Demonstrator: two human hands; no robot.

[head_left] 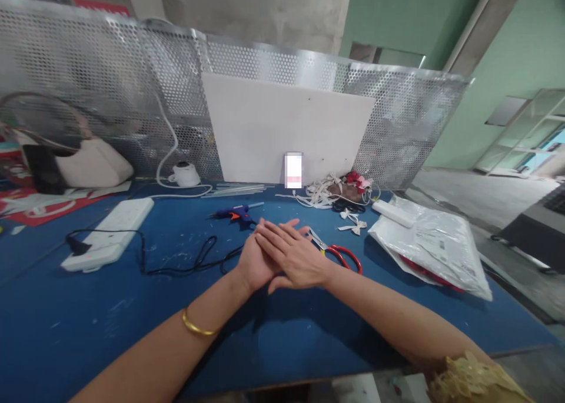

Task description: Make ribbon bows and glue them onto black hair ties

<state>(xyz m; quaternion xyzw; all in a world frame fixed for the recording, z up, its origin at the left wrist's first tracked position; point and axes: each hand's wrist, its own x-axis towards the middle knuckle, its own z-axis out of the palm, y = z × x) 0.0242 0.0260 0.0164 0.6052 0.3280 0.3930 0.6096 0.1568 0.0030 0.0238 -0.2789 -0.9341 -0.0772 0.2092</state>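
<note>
Over the middle of the blue table (282, 338), my right hand (300, 259) lies flat across my left hand (253, 260). The left palm is turned up and partly covered. Fingers of both hands are stretched out, and no object shows between them; the space between the palms is hidden. Just right of the hands, red-handled scissors (346, 255) rest on the table, their blades partly behind my fingers. Behind the hands sits a blue glue gun (236, 212) with an orange trigger and a glue stick in its back.
A white power strip (110, 232) with a plugged-in black cord lies left. White bows (356, 226), ribbons (324, 191) and a plastic-wrapped packet (432, 241) are at right. A phone (293, 170) leans on a white board (282, 126). A handbag (95, 162) stands far left.
</note>
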